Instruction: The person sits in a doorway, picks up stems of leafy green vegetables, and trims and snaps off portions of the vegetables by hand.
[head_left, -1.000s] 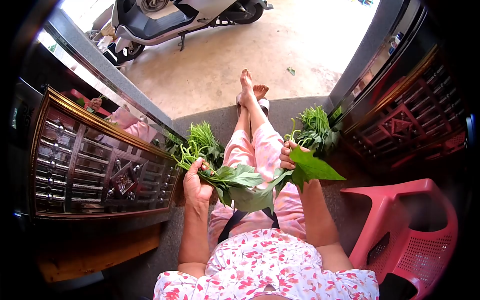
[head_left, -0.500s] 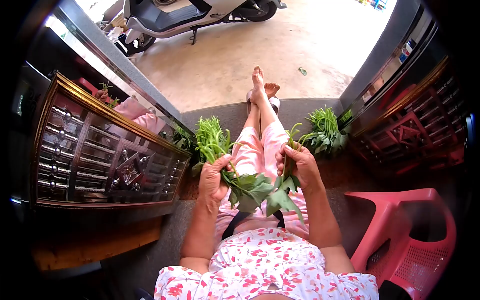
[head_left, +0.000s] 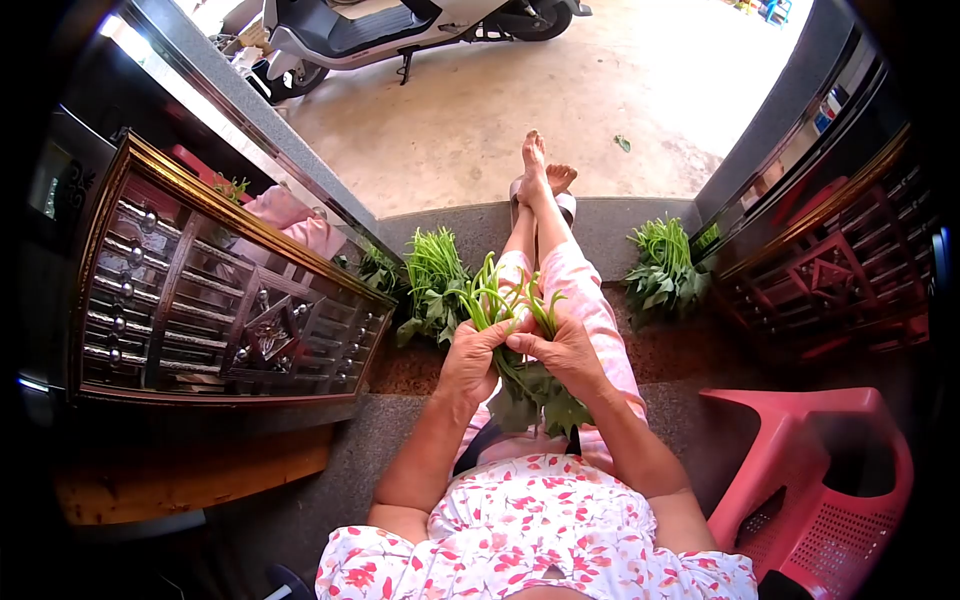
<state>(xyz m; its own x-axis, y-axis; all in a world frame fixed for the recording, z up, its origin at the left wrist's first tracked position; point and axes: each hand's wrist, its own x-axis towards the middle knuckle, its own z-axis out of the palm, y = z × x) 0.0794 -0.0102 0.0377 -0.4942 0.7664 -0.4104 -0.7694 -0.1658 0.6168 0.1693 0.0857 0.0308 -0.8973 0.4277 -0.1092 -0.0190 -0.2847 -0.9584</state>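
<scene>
Above my lap, my left hand point(head_left: 472, 360) is closed round a bunch of leafy greens point(head_left: 482, 295), its stem ends pointing up and away. Right beside it my right hand point(head_left: 570, 358) is shut on a smaller bunch of greens point(head_left: 544, 312). The thumbs almost meet, and the two bunches lie side by side. Broad dark leaves point(head_left: 540, 398) hang below both hands; where one bunch ends and the other begins there, I cannot tell. A pile of the same greens point(head_left: 432, 285) stands left of my legs. Another pile point(head_left: 662, 265) lies to their right.
My outstretched legs point(head_left: 585, 290) cross at the ankles on the doorway sill point(head_left: 440, 220). Dark ornate door panels point(head_left: 240, 310) flank me. A red plastic chair point(head_left: 790, 430) stands at my right. Outside are a parked scooter point(head_left: 400, 35) and a loose leaf point(head_left: 622, 143).
My hands have come together; the right moved left and the left moved right, bringing both bunches side by side. The view has shifted slightly.
</scene>
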